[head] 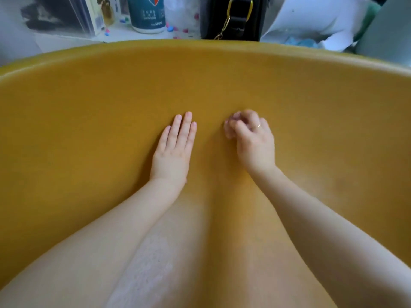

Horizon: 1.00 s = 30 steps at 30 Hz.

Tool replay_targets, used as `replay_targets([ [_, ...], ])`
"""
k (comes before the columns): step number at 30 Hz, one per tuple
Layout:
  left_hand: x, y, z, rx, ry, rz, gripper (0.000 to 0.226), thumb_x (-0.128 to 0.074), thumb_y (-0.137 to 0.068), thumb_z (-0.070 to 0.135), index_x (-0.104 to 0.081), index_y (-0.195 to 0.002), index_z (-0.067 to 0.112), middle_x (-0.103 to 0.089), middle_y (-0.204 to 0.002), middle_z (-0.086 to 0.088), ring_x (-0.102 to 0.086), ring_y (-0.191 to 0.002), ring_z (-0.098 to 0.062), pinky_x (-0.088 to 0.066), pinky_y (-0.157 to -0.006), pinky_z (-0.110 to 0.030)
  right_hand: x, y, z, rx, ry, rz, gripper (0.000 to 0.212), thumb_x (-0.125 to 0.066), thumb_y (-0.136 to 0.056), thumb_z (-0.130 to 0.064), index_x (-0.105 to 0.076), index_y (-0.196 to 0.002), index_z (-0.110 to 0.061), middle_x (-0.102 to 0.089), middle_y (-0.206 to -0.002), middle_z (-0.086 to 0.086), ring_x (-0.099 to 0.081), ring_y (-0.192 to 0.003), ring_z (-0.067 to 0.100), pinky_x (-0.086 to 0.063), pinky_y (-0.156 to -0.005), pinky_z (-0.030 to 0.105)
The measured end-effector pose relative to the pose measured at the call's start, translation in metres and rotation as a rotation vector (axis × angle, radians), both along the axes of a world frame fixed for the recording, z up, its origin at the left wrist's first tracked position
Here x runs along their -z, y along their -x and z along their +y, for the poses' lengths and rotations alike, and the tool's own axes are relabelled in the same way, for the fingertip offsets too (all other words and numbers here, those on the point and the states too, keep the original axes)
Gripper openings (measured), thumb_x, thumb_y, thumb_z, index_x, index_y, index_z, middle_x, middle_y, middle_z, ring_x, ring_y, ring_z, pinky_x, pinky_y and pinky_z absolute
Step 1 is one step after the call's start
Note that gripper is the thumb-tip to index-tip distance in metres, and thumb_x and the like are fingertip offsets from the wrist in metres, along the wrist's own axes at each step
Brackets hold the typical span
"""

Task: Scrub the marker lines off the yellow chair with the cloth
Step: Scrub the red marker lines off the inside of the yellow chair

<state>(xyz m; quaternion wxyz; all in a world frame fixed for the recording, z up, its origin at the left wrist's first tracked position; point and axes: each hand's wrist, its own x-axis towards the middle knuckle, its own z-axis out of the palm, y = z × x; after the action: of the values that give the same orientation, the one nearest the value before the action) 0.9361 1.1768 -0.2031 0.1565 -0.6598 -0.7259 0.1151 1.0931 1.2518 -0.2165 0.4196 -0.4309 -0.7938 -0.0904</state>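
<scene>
Cluttered shelf behind, with a teal canister (147, 14) and black bag (231, 17); the yellow chair (89, 112) fills nearly everything else. Left hand (174, 150) lies flat on it, fingers straight, bracing. Right hand (252, 136) is curled around a small wad, probably the cloth (230, 130), pressing it down. Chair looks stiff and smooth, cloth soft, so bunch it tight. Can't see any marker lines.

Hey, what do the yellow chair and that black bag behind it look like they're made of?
The yellow chair looks like moulded plastic with a matte finish: one smooth curved surface, a rounded rim, no seams or grain. The black bag seems leather or faux leather, slightly sheeny, with gold-coloured metal hardware; the blur leaves that open.
</scene>
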Motion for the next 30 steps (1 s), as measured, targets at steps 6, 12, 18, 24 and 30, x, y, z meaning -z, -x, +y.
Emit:
replay_targets([
  [6,-0.001,-0.013,-0.008,-0.025,-0.059,-0.006,0.096,-0.055,-0.09,0.024,0.023,-0.143,0.003,0.026,-0.152,-0.015,0.017,-0.142,-0.029,0.006,-0.116,-0.036,0.103,-0.009,-0.118,-0.227,0.375,-0.123,0.018,-0.047,-0.072,-0.005,-0.05,-0.069,-0.022,-0.054,-0.091,-0.003,-0.048,-0.059,0.022,-0.043,-0.058,0.03],
  [12,0.018,-0.04,-0.015,0.086,0.155,-0.056,0.132,-0.074,-0.067,0.05,0.024,-0.144,0.009,0.029,-0.152,-0.011,0.018,-0.143,-0.025,0.01,-0.114,-0.035,0.082,-0.042,-0.104,-0.329,0.252,-0.413,0.013,-0.045,-0.078,-0.022,-0.057,-0.073,-0.022,-0.061,-0.086,0.004,-0.049,-0.058,0.024,-0.046,-0.051,0.025],
  [18,0.027,-0.046,-0.013,0.038,0.166,-0.059,0.138,-0.074,-0.064,0.055,0.029,-0.141,0.008,0.034,-0.149,-0.012,0.021,-0.142,-0.025,0.006,-0.115,-0.034,-0.03,-0.089,0.025,0.056,-0.188,-0.317,0.009,-0.048,-0.084,-0.007,-0.054,-0.086,-0.014,-0.063,-0.09,0.012,-0.052,-0.064,0.026,-0.04,-0.061,0.032],
  [24,0.029,-0.052,-0.011,-0.012,0.195,-0.058,0.136,-0.074,-0.066,0.052,0.031,-0.139,0.007,0.035,-0.148,-0.013,0.023,-0.141,-0.026,0.006,-0.115,-0.035,-0.056,-0.093,0.024,0.007,-0.086,0.01,0.012,-0.053,-0.084,0.0,-0.06,-0.078,-0.006,-0.063,-0.09,0.017,-0.052,-0.083,0.005,-0.034,-0.076,0.02],
  [30,0.023,-0.064,-0.017,-0.04,0.156,-0.092,0.114,-0.068,-0.082,0.03,0.025,-0.143,0.007,0.033,-0.149,-0.013,0.019,-0.142,-0.026,0.004,-0.116,-0.034,0.104,-0.145,-0.115,-0.194,0.362,-0.31,0.017,-0.043,-0.082,-0.008,-0.047,-0.077,-0.023,-0.057,-0.093,-0.003,-0.061,-0.075,0.021,-0.037,-0.07,0.024],
])
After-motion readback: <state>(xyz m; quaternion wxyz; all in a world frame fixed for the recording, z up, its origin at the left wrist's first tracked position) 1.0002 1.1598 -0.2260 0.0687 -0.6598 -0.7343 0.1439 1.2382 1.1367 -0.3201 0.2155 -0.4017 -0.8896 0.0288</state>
